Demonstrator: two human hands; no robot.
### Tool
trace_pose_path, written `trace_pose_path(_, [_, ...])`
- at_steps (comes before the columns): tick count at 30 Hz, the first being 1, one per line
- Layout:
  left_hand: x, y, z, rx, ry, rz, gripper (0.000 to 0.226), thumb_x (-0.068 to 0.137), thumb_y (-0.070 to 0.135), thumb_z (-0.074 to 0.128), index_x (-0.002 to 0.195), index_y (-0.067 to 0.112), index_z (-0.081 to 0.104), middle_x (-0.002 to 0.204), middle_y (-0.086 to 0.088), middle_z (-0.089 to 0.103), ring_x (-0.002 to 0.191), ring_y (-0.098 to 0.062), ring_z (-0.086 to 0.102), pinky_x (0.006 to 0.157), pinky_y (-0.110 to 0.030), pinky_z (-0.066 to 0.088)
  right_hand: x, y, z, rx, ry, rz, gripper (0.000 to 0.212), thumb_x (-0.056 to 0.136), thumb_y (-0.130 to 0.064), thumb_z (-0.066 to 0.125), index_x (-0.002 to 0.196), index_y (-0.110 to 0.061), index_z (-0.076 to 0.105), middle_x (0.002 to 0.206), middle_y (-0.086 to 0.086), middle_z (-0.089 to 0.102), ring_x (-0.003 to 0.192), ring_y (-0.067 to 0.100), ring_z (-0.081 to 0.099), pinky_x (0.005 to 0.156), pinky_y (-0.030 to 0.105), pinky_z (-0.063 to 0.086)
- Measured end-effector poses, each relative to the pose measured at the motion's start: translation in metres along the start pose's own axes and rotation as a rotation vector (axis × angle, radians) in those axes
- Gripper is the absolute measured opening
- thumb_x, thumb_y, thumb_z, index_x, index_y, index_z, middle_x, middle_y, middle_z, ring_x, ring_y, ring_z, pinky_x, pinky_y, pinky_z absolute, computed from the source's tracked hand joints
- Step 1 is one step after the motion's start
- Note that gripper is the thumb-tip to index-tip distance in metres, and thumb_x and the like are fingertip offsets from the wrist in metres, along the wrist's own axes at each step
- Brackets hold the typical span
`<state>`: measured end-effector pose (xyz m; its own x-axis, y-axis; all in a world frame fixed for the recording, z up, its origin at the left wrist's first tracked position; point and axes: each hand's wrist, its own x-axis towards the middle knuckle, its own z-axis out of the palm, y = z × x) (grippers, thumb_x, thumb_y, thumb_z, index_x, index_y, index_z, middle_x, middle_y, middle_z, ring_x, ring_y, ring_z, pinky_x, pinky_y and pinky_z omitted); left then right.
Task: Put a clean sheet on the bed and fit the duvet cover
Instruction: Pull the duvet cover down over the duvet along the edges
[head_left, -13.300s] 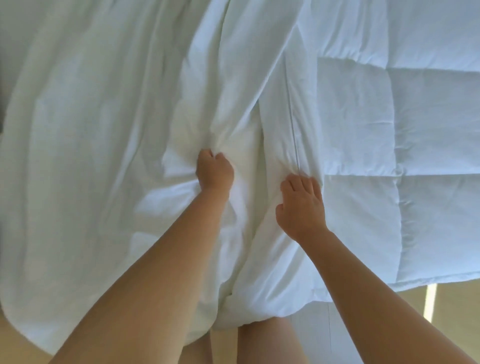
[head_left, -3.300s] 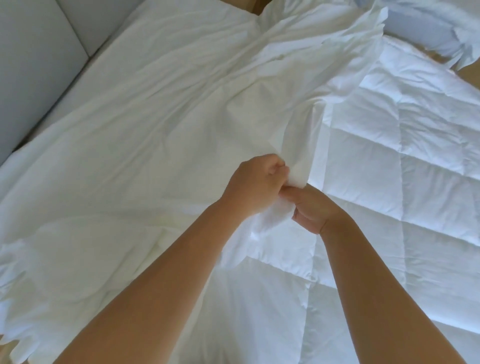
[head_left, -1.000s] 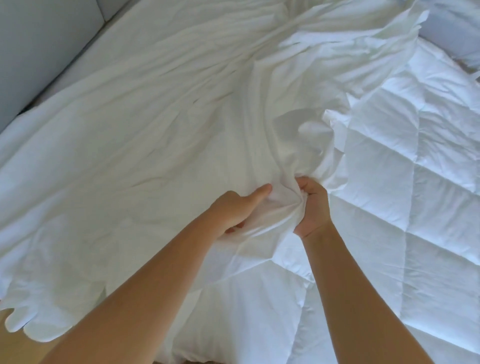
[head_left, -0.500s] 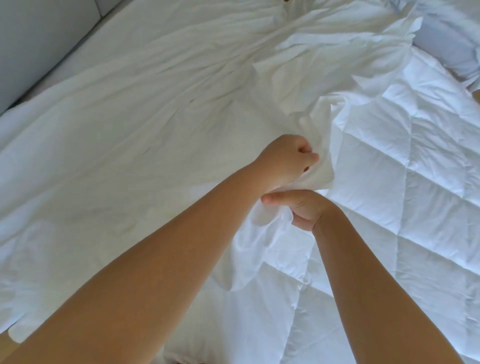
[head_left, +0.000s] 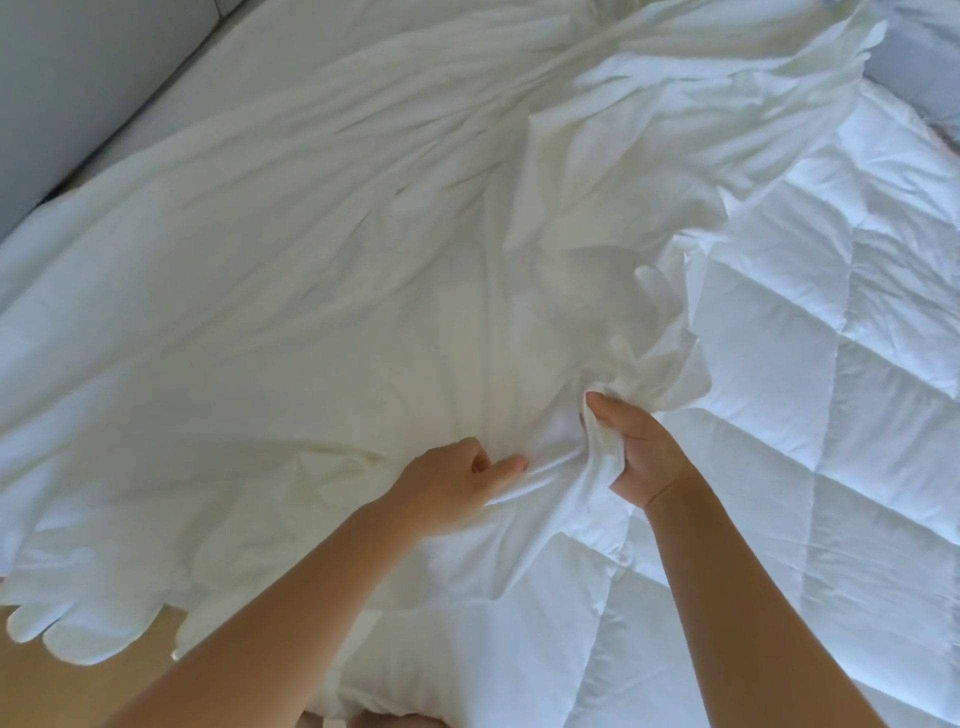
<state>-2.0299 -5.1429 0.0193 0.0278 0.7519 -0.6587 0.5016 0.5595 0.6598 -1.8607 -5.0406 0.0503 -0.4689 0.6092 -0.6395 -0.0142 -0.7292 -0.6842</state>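
Head view. Duvet cover (head_left: 260, 270) — cream-white, heavily creased — lies spread out left of the quilted white duvet (head_left: 841, 374), with its ragged right edge lapping onto the duvet.

Right grip (head_left: 641, 457): closed around a bunched wad of the cover's edge at the duvet's left margin, thumb on top, cloth squeezed in the palm.

Left grip (head_left: 457, 483): just left of the right one and apart from it. Fingers are curled down into the cover. The thumb stretches toward the duvet over a taut ridge of cloth that runs across to the right grip.

Creases fan out from both grips. The cover's near corner hangs over wooden floor (head_left: 78, 691), well left of the duvet. Grey padded panel (head_left: 78, 78) at far left of the duvet. Past the duvet's far end — a grey-blue shape (head_left: 924, 62), too cropped to identify.
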Motion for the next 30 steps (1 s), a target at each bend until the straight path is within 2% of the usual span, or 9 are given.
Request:
trace_pose_path(5, [0.005,0.039,-0.013,-0.388,0.071,0.065,0.075,0.071,0.076,0.036,0.074,0.007,0.066,0.078,-0.016,0.069,0.068,-0.025,0.064,0.067,-0.027,0.048,-0.002,-0.01,0.003,-0.24,-0.076,0.169,0.041,0.074,-0.033,0.067,0.11,-0.014,0.07,0.109,0.011,0.069,0.103,0.026,0.066,0.081,0.032,0.054])
trace_pose_path(9, [0.025,0.082,-0.021,-0.381,0.108,0.049,0.031,0.088,0.032,0.054,0.066,0.011,0.056,0.07,-0.013,0.062,0.068,-0.027,0.057,0.065,-0.033,0.044,0.002,-0.013,0.018,-0.496,-0.049,0.2,0.037,0.059,-0.014,0.074,0.096,-0.016,0.074,0.098,0.008,0.072,0.101,0.021,0.066,0.096,0.037,0.043])
trace_pose_path(11, [0.03,0.102,-0.026,-0.234,0.186,0.128,0.032,0.089,0.019,0.051,0.06,0.011,0.043,0.064,-0.011,0.048,0.068,-0.026,0.047,0.058,-0.031,0.034,0.003,-0.017,0.019,-0.442,-0.027,0.192,0.03,0.056,-0.007,0.074,0.084,-0.019,0.077,0.088,0.004,0.073,0.092,0.018,0.069,0.088,0.034,0.049])
trace_pose_path(15, [0.028,0.137,-0.039,0.009,0.19,0.37,0.038,0.091,0.021,0.05,0.059,0.02,0.031,0.063,0.006,0.036,0.064,-0.018,0.037,0.052,-0.029,0.024,0.005,-0.025,0.018,-0.193,-0.134,0.092,0.024,0.06,-0.003,0.073,0.079,-0.016,0.078,0.086,0.005,0.073,0.088,0.02,0.069,0.075,0.03,0.056])
trace_pose_path(20, [0.022,0.123,-0.048,-0.141,0.146,0.431,0.04,0.086,0.02,0.056,0.053,0.021,0.034,0.054,0.008,0.037,0.049,-0.006,0.037,0.047,-0.021,0.026,0.005,-0.01,0.028,-0.086,-0.206,0.003,0.03,0.066,0.0,0.056,0.084,-0.013,0.075,0.084,0.007,0.07,0.084,0.022,0.068,0.071,0.032,0.055])
trace_pose_path(22, [0.014,0.1,-0.043,-0.302,0.257,0.37,0.036,0.089,0.031,0.054,0.055,0.025,0.045,0.056,0.01,0.049,0.054,-0.003,0.047,0.055,-0.019,0.033,0.006,-0.006,0.028,-0.028,-0.202,-0.008,0.03,0.066,-0.003,0.052,0.084,-0.012,0.074,0.081,0.008,0.069,0.081,0.023,0.068,0.07,0.033,0.055])
trace_pose_path(24, [0.01,0.071,-0.033,-0.291,0.356,0.198,0.036,0.092,0.042,0.047,0.063,0.021,0.049,0.066,0.008,0.055,0.07,-0.013,0.052,0.065,-0.026,0.034,0.007,-0.004,0.026,0.048,-0.216,-0.025,0.029,0.065,-0.008,0.055,0.085,-0.011,0.075,0.083,0.007,0.071,0.082,0.023,0.069,0.071,0.033,0.055])
trace_pose_path(27, [0.007,0.035,-0.02,-0.058,0.255,-0.063,0.055,0.087,0.063,0.04,0.056,0.018,0.04,0.055,0.005,0.046,0.061,-0.02,0.049,0.058,-0.031,0.034,0.007,0.0,0.021,0.118,-0.138,-0.017,0.021,0.064,-0.014,0.061,0.079,-0.009,0.075,0.08,0.009,0.071,0.08,0.025,0.07,0.07,0.034,0.056])
trace_pose_path(30, [0.012,0.029,-0.024,-0.263,0.093,-0.203,0.073,0.075,0.079,0.038,0.072,0.011,0.062,0.07,-0.002,0.065,0.069,-0.02,0.063,0.067,-0.031,0.05,0.008,0.003,0.018,0.058,-0.097,0.005,0.019,0.068,-0.02,0.065,0.078,-0.007,0.073,0.078,0.01,0.07,0.078,0.025,0.068,0.071,0.033,0.056])
